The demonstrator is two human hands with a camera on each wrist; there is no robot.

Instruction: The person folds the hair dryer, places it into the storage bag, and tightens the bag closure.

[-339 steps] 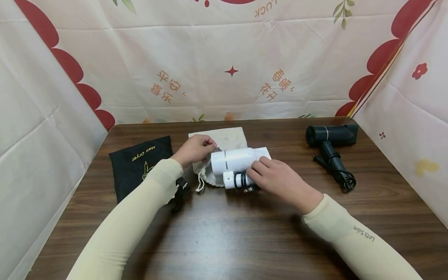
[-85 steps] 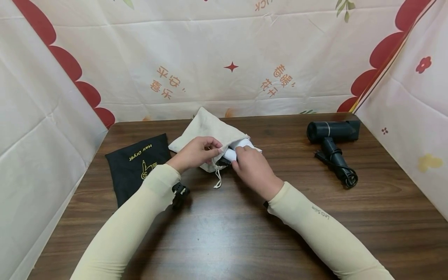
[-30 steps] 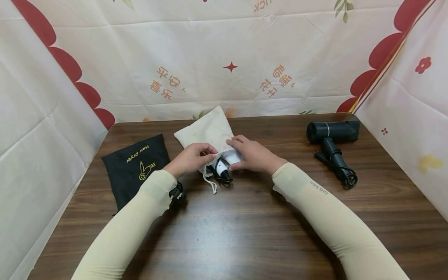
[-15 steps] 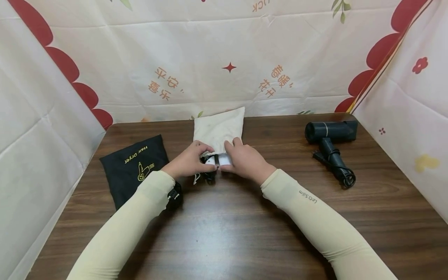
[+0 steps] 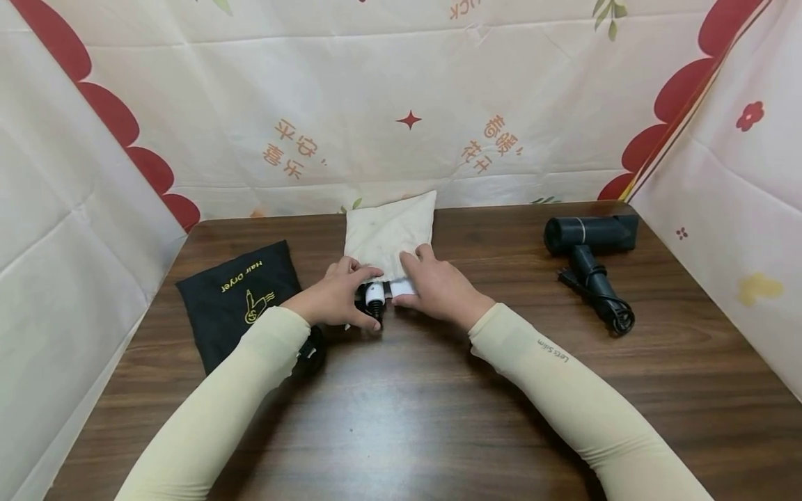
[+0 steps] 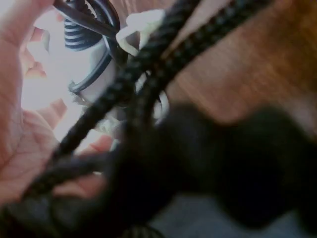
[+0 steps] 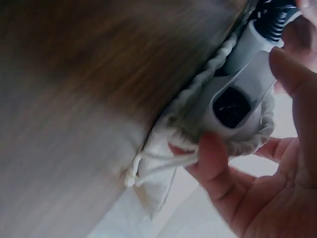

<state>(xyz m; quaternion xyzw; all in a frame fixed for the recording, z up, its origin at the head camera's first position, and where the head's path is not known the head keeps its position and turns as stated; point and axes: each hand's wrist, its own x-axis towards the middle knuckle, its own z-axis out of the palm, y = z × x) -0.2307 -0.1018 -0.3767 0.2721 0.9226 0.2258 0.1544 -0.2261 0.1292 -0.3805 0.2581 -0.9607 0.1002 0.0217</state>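
Observation:
In the head view a cream drawstring bag (image 5: pixel 391 229) lies near the table's back edge, its mouth towards me. A white hair dryer (image 5: pixel 402 287) is mostly inside it. Its handle end with a black cord sleeve (image 5: pixel 375 305) sticks out. My left hand (image 5: pixel 335 296) holds the bag's mouth beside the handle, thumb spread low by the cord. My right hand (image 5: pixel 441 285) grips the mouth's other side. In the right wrist view, the thumb touches the white nozzle (image 7: pixel 260 74) and fingers press the corded rim. The left wrist view shows coiled black cord (image 6: pixel 81 32).
A black pouch (image 5: pixel 241 299) marked "Hair Dryer" lies to the left, partly behind my left forearm. At the far right is a black hair dryer (image 5: pixel 592 236) with its cord wrapped round the handle. Printed cloth (image 5: pixel 401 83) hangs at the back and sides.
The white hair dryer, earlier lying on the bag, is now mostly inside it. The bag has turned to point straight away from me. My left thumb has dropped from the bag's mouth towards the cord.

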